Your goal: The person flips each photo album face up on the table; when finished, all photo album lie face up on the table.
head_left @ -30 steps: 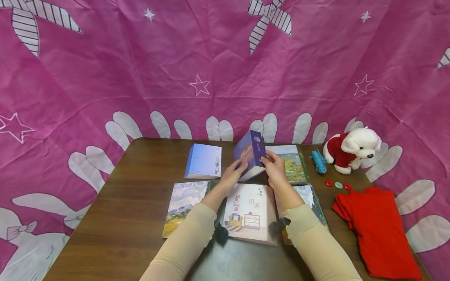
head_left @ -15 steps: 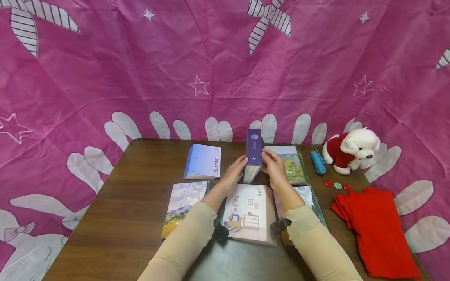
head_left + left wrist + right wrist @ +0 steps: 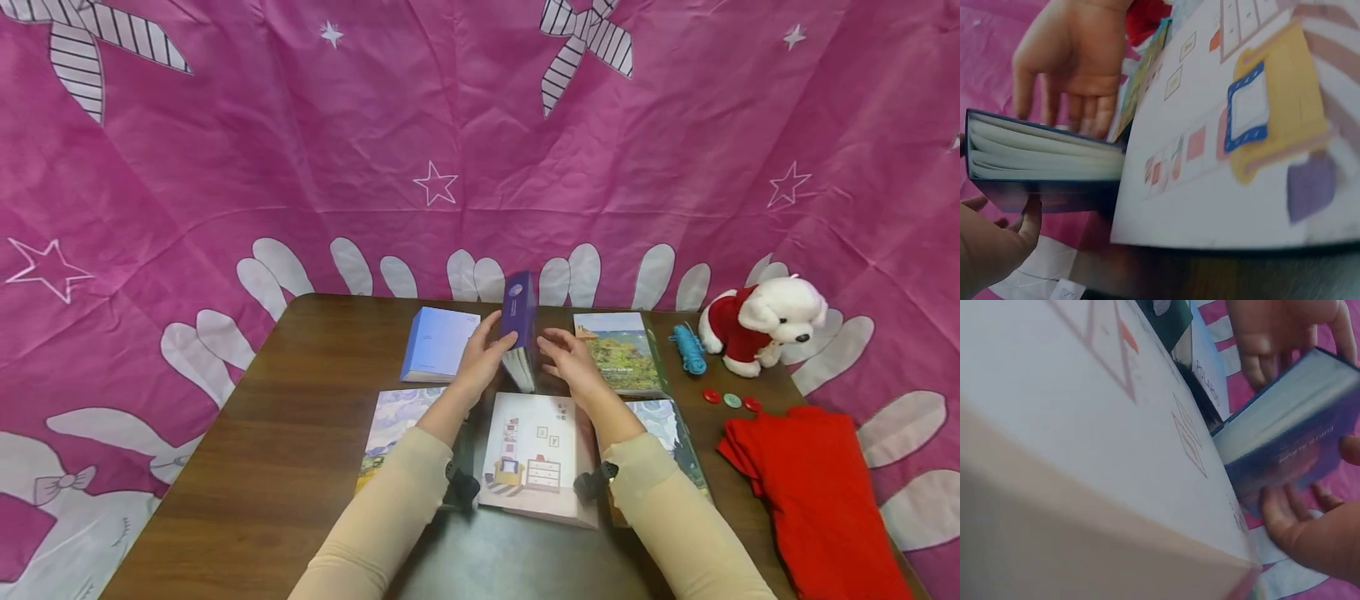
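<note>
A thick purple photo album (image 3: 519,317) stands spine-up at the back middle of the table, page ends facing me. My left hand (image 3: 477,360) is at its left side; the thumb lies over the lower spine, and relaxed fingers touch the cover in the left wrist view. My right hand (image 3: 573,367) is held at the album's right side with loosely spread fingers, a small gap from it in the head view. The album's cover (image 3: 1300,453) faces my right fingers in the right wrist view. In front lies a thick white album (image 3: 528,454) with a furniture drawing.
A blue Polaroid album (image 3: 442,342) lies left. Painted-cover albums lie at back right (image 3: 622,354), front left (image 3: 397,417) and front right (image 3: 675,442), the front ones partly behind my arms. At right are blue yarn (image 3: 688,350), buttons (image 3: 731,401), a toy dog (image 3: 768,321) and red cloth (image 3: 817,492).
The purple album turned its spine toward me, then shifted left. Both hands gripped it earlier; now the right hand has come off it and the left fingers have loosened.
</note>
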### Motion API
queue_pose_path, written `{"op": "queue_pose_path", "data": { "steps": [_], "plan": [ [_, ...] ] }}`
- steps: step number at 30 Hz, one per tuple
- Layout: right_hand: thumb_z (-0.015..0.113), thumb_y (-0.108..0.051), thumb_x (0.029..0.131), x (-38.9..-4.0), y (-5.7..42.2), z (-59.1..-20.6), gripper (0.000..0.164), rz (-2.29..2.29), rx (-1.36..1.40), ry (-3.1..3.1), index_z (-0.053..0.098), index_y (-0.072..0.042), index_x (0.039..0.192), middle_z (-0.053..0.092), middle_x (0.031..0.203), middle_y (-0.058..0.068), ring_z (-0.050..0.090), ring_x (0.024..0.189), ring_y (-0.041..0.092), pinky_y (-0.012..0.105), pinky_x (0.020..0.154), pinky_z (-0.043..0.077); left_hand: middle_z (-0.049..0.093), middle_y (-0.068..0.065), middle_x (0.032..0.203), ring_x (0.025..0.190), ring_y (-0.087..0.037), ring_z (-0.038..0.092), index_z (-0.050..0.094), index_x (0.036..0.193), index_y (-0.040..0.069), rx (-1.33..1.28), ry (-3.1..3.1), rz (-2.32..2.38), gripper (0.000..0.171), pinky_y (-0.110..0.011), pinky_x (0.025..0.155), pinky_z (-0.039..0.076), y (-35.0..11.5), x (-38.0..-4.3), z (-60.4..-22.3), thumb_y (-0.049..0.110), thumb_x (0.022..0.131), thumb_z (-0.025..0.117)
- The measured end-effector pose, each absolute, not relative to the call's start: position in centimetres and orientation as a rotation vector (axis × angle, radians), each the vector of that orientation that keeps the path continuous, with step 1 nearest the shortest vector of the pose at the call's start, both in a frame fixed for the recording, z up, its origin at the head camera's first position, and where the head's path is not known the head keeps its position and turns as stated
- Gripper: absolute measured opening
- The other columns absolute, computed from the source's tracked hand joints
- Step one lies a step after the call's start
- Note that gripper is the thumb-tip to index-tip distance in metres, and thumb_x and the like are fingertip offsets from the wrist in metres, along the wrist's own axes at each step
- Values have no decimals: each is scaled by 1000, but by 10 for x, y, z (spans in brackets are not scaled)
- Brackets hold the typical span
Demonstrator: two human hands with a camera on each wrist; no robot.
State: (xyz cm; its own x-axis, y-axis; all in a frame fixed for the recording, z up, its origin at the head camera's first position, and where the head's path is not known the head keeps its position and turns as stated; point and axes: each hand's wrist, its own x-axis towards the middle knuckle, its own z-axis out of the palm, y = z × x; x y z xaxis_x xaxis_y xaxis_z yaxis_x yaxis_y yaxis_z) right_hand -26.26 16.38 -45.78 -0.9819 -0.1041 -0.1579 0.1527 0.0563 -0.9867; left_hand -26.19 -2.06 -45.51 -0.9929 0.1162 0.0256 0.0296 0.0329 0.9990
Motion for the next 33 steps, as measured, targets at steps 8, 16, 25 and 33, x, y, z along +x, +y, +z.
{"op": "queue_pose_path", "data": {
  "steps": [8,16,25,33],
  "plan": [
    [54,-43,103,-268,178,-470,75,-1689,70,2296,24,-1,159,22,164,21,27,147,41,59,118,25,31,-6,164,139,-34,46,40,156,15,134,2250,2048,64,-46,116,36,-29,-268,-465,19,97,63],
    [51,-37,106,-264,180,-471,69,-1634,37,2323,26,0,158,19,164,23,28,147,42,58,117,28,26,-14,165,152,-31,22,23,162,10,46,2170,2003,79,-48,124,16,-29,-273,-477,27,96,62],
    [52,-41,105,-261,181,-467,71,-1633,86,2316,26,-3,159,16,165,23,22,149,43,61,119,22,16,-14,168,155,-30,11,15,161,3,-9,2120,1963,83,-47,125,10,-28,-279,-486,26,95,59],
    [53,-40,104,-263,187,-472,74,-1687,90,2305,24,-1,159,20,165,22,21,151,39,58,121,21,10,-13,169,155,-32,4,12,162,3,-17,2164,1860,85,-53,124,5,-28,-278,-485,33,97,57]
  ]
}}
